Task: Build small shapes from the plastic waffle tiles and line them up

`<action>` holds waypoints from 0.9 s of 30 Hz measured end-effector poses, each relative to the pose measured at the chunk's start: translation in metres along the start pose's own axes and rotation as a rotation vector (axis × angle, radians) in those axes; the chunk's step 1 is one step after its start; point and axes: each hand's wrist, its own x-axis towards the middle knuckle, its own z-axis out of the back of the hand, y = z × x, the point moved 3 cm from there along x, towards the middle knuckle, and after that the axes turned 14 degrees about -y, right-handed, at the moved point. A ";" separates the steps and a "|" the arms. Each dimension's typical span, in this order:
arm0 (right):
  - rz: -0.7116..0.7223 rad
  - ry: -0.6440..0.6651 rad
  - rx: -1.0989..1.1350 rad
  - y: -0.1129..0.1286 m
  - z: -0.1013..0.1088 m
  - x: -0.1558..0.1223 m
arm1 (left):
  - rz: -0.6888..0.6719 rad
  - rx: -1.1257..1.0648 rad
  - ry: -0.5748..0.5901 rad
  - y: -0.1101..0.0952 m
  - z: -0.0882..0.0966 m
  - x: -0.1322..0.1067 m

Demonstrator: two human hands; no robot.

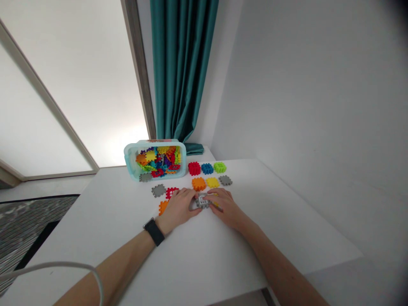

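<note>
A grey notched building block (pixel 203 201) with a white grid-patterned top sits on the table between my hands. The fingers and thumb of my left hand (pixel 181 205) close on its left side. From the right, my right hand (pixel 225 207) grips the same block, its fingertips reaching over the top and side. A bit of a yellow piece (pixel 217 205) shows under the right fingers, mostly hidden. Beside my left hand lie a red window-like piece (pixel 171 192) and an orange piece (pixel 162 207), both partly covered by it.
Behind the hands are stacked red (pixel 194 168), blue (pixel 207 168) and lime green blocks (pixel 219 167). Orange (pixel 198 184), yellow (pixel 212 182) and grey pieces (pixel 225 180) lie nearer. A light-blue bin (pixel 127 157) holds mixed pieces. Another grey piece (pixel 158 191) lies left. A pale cable (pixel 63 264) crosses the lower left.
</note>
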 end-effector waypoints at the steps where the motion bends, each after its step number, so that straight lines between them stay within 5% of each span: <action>1: -0.005 -0.009 -0.004 0.000 0.001 0.000 | -0.002 -0.002 -0.002 0.000 0.000 0.000; 27: -0.003 0.030 0.019 0.001 -0.001 0.000 | -0.008 -0.043 -0.020 0.002 0.002 -0.001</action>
